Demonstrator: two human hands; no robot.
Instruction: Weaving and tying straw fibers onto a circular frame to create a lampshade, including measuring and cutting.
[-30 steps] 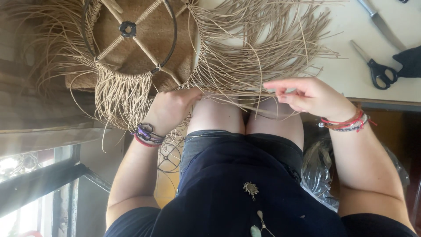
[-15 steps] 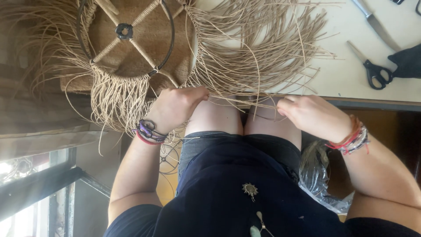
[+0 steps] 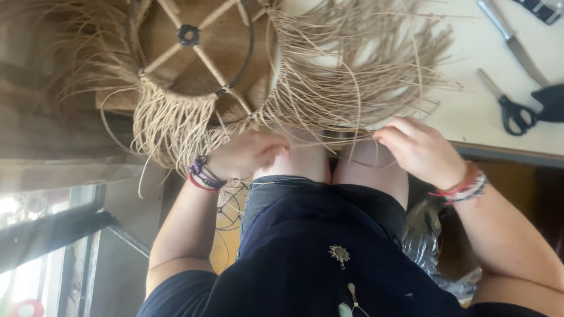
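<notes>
Left of both hands, a dim wooden surface and a bright window strip with a dark bar filled the frame edge.

Left hand [image 3: 247,154] sat curled just below the round wire frame [image 3: 197,50], fingers closed around a bunch of the raffia fringe [image 3: 176,126] at the frame's lower rim. Purple and red bracelets [image 3: 202,176] sat on that wrist. Frame was above the left hand: dark ring, pale spokes meeting at a small black hub [image 3: 188,35], woven tan backing behind it.

Between the 2 hands, more loose raffia strands [image 3: 352,76] fanned out from the frame's right rim, draped over the white table [image 3: 470,111] and down to the bare knees.

Right hand [image 3: 420,149] was well apart from the left, fingers bent and pinching a few thin strands at the fringe's lower edge. Red and beaded bracelets [image 3: 464,186] sat on that wrist.

Above and right of the right hand, on the table: black-handled scissors [image 3: 510,105], a long metal blade [image 3: 508,38] beyond them, a dark object [image 3: 552,100] touching the scissors' handles; could not tell what it was. Below the right forearm, a crinkled clear plastic bag [image 3: 429,249] lay beside the lap. No labels or signs were legible.
</notes>
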